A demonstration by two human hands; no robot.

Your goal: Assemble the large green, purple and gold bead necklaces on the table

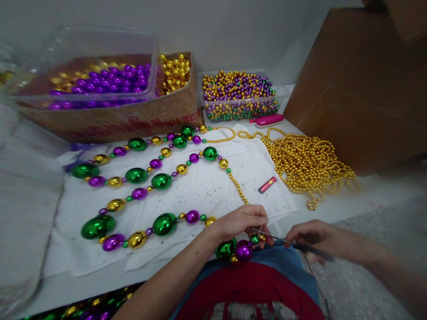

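Observation:
My left hand (245,220) is closed on the end of a bead garland (163,181), pinching it by the string close to small green and gold beads. From that hand hang a large green bead (226,249) and a purple bead (243,250), just above my lap. My right hand (312,235) grips a thin metal tool with a dark handle (313,251). Its slim tip reaches to the string at my left fingertips; the exact kind of tool is blurred. The rest of the garland winds over a white cloth (200,195) in green, purple and gold.
A pile of gold bead strands (303,162) lies at right, near a red lighter (267,184) and a pink-handled object (269,120). Behind stand a clear bin of small beads (240,104), a cardboard box (133,122) with a clear tub (110,95), and a large carton (336,89).

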